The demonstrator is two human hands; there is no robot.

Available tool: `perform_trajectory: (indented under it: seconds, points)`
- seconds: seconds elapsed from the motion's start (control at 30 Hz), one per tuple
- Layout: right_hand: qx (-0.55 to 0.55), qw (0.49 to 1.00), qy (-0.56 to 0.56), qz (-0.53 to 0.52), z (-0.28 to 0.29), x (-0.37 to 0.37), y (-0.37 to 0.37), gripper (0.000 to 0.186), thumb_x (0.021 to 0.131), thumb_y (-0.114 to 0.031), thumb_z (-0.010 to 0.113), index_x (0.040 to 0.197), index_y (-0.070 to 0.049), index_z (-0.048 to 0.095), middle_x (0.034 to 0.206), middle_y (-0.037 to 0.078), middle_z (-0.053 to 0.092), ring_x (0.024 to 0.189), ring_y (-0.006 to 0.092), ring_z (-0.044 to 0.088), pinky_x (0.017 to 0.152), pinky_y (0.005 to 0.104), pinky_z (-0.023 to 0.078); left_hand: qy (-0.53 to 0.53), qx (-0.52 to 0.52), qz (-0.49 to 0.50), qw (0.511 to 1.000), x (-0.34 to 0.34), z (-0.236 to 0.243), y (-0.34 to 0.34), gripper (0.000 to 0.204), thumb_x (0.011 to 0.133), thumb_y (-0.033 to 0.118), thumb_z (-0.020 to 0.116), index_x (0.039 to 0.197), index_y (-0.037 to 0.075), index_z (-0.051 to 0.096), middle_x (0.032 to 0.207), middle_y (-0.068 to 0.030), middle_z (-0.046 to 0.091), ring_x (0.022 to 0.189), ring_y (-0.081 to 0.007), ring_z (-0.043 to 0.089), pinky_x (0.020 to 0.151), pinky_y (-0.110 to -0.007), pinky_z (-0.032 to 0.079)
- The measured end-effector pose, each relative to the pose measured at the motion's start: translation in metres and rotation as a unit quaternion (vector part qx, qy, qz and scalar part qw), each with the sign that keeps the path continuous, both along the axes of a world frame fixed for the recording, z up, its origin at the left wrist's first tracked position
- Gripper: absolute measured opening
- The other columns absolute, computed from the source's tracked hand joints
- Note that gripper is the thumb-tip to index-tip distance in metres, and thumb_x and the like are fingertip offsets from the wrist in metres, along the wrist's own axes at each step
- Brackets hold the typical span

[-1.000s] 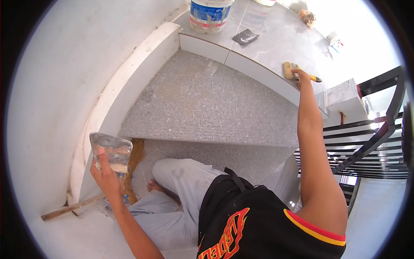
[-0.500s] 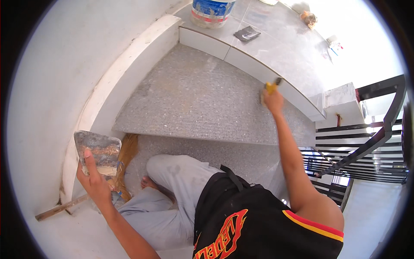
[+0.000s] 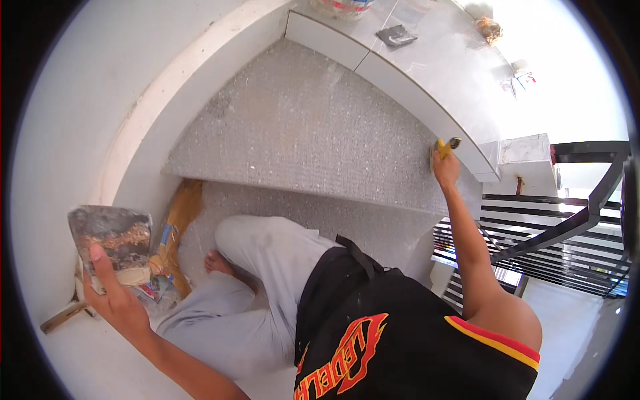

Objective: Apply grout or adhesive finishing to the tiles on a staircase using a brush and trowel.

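My left hand (image 3: 120, 300) grips a flat, dirty grey piece with rounded corners (image 3: 113, 230), held up by the wall at the left. Brownish crumbs or stains streak its face, and my thumb presses on its lower part. Far out to the right, my right hand (image 3: 447, 172) is closed round a yellow-handled brush (image 3: 444, 149). The brush is at the right end of a speckled grey stair tread (image 3: 313, 127), close to the white riser (image 3: 400, 90). Its bristle end is mostly hidden by the hand.
A bucket (image 3: 339, 5) and a dark flat scrap (image 3: 397, 35) lie on the upper tiled landing. Black metal railings (image 3: 533, 227) run along the right. A straw-coloured broom (image 3: 181, 213) and a wooden stick (image 3: 63, 317) are near the left wall.
My right hand has moved right and slightly nearer with the brush along the tread. My left hand, with the grey piece, has shifted left. The view has shifted too.
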State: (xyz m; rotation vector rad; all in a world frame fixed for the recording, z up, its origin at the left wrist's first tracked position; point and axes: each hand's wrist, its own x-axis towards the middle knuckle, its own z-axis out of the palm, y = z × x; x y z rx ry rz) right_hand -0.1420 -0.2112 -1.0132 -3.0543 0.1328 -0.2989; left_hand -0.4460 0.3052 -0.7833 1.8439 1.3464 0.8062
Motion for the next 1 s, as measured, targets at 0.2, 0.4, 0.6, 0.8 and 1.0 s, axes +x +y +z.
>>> perform_trajectory:
  seconds: [0.2, 0.4, 0.6, 0.8, 1.0]
  points:
    - [0.157, 0.979, 0.073, 0.104, -0.032, -0.092, 0.199, 0.036, 0.082, -0.035, 0.054, 0.087, 0.0, 0.057, 0.068, 0.02, 0.06, 0.064, 0.0388, 0.06, 0.058, 0.0469, 0.047, -0.013, 0.045, -0.078, 0.996, 0.03, -0.006, -0.006, 0.063, 0.083, 0.048, 0.057, 0.114, -0.007, 0.053, 0.11, -0.0166, 0.054, 0.097, -0.0214, 0.053, 0.084, -0.028, 0.042]
    - [0.305, 0.931, 0.143, 0.142, 0.001, -0.077, 0.196, 0.039, 0.086, -0.04, 0.053, 0.088, -0.002, 0.057, 0.072, 0.015, 0.06, 0.064, 0.0296, 0.059, 0.057, 0.0417, 0.044, 0.028, 0.052, -0.1, 0.993, 0.024, -0.016, 0.007, 0.06, 0.084, 0.048, 0.056, 0.114, -0.004, 0.055, 0.111, -0.0157, 0.055, 0.094, -0.0217, 0.056, 0.082, -0.029, 0.043]
    - [0.033, 0.997, 0.019, -0.07, 0.022, -0.058, -0.052, 0.035, 0.083, -0.033, 0.055, 0.089, 0.001, 0.06, 0.076, 0.018, 0.063, 0.069, 0.0346, 0.062, 0.059, 0.046, 0.045, -0.025, 0.042, -0.057, 0.997, -0.016, 0.005, 0.026, 0.056, 0.085, 0.042, 0.056, 0.117, -0.004, 0.054, 0.114, -0.0194, 0.053, 0.104, -0.0244, 0.052, 0.089, -0.033, 0.041]
    - [0.237, 0.95, 0.119, 0.165, -0.052, -0.126, 0.1, 0.027, 0.082, -0.025, 0.056, 0.098, -0.006, 0.047, 0.078, 0.012, 0.058, 0.071, 0.0311, 0.059, 0.06, 0.0421, 0.046, 0.078, 0.091, -0.101, 0.988, 0.015, -0.02, 0.025, 0.054, 0.087, 0.036, 0.055, 0.117, -0.008, 0.051, 0.122, -0.0196, 0.045, 0.109, -0.0254, 0.047, 0.093, -0.031, 0.036]
    - [0.359, 0.891, 0.192, 0.199, -0.008, -0.128, 0.306, 0.032, 0.08, -0.029, 0.056, 0.099, -0.004, 0.05, 0.084, 0.02, 0.059, 0.079, 0.0407, 0.058, 0.065, 0.0465, 0.047, 0.033, -0.101, -0.221, 0.969, 0.048, -0.033, 0.005, 0.053, 0.087, 0.035, 0.055, 0.119, -0.007, 0.049, 0.105, -0.0135, 0.055, 0.099, -0.0198, 0.051, 0.089, -0.028, 0.037]
